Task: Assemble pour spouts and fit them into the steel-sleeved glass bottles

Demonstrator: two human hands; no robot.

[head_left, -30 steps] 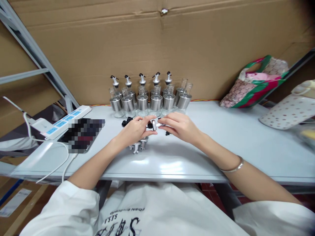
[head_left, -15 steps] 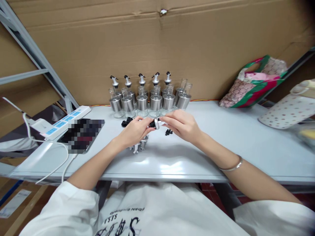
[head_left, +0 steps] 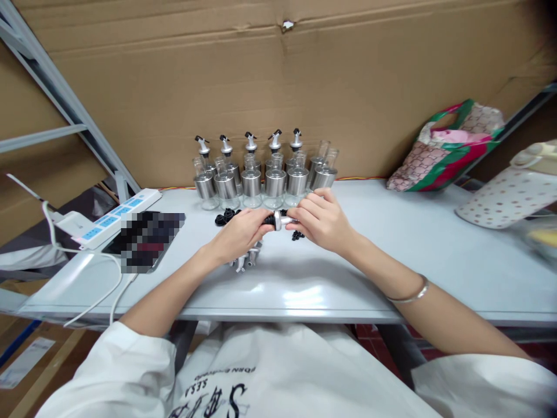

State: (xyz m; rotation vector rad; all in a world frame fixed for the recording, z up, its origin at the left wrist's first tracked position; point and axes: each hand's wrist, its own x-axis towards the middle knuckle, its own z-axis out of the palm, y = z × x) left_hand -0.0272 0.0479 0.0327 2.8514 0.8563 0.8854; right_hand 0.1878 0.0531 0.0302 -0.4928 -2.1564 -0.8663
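Between both hands, above the table, a silver and black pourer spout lies sideways. My left hand is closed round its black ribbed stopper end. Fingers of my right hand pinch the narrow silver tip, partly hiding it. Under my left wrist several silver spout parts lie in a pile, partly covered. Black stopper pieces sit just beyond my left hand. A small cluster of black caps rests below my right fingers.
Glass bottles with steel sleeves stand in rows at the back, several topped with pourers. A power strip and a blurred-out phone or tablet lie left. A patterned bag and a dotted white jug stand right.
My right hand has turned at the wrist, its fingers now curled more tightly over the spout's tip. My left hand has stayed almost still on the stopper.
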